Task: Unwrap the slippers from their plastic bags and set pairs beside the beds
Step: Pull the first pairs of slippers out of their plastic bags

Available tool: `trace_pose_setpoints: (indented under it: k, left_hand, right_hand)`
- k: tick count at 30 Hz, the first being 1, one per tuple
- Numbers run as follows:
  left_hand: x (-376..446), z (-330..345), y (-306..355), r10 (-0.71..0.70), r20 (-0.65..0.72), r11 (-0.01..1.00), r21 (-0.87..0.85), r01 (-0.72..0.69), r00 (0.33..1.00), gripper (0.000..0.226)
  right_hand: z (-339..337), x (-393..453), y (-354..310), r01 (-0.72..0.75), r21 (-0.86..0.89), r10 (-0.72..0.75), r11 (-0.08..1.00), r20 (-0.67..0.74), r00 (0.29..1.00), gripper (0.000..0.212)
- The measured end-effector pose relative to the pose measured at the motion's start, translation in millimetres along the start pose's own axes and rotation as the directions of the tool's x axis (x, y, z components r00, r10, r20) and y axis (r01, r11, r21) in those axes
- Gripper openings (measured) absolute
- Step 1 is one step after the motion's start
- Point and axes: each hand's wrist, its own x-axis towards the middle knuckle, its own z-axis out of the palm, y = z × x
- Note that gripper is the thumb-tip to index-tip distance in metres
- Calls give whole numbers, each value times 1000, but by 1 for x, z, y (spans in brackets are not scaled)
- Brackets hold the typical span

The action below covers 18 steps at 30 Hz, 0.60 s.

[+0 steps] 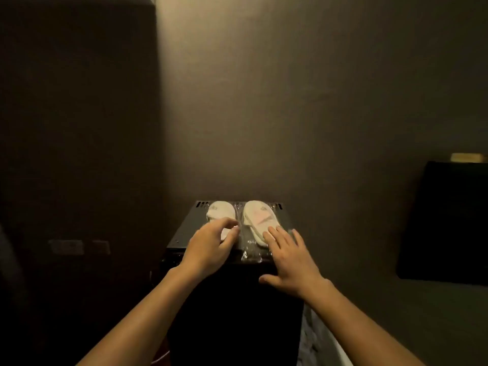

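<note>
two bagged slippers (239, 220) lay side by side on the black cabinet (184, 233), toes far. left hand (208, 244) pinched the left bag — right hand (290, 256) lay flat, fingers straight, near the cabinet's right edge.

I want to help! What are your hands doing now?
Left hand: fingers curled on the left bagged slippers.
Right hand: open, fingers flat on the right bagged slippers.
</note>
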Motion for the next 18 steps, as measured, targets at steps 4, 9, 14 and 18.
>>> trace_pose_setpoints:
  k: [4, 9, 14, 18]
  left_hand:
    - [39, 12, -16, -96, -49, 995, -33, 94, 994, 35]
    - [70, 21, -39, -83, -55, 994, -79, 79, 995, 35]
    - [91, 25, -50, -12, -46, 988, -157, 5, 999, 28]
    - [111, 21, -43, 0, -110, 959, -281, -32, 994, 34]
  right_hand:
    - [26, 32, 28, -49, 27, 43, 998, 181, 983, 127]
    - [45, 25, 42, 5, 179, -4, 984, -6, 1000, 92]
    - [56, 9, 47, 169, 241, -78, 956, -346, 935, 59]
    - [40, 13, 75, 161, 431, 133, 888, -574, 808, 37]
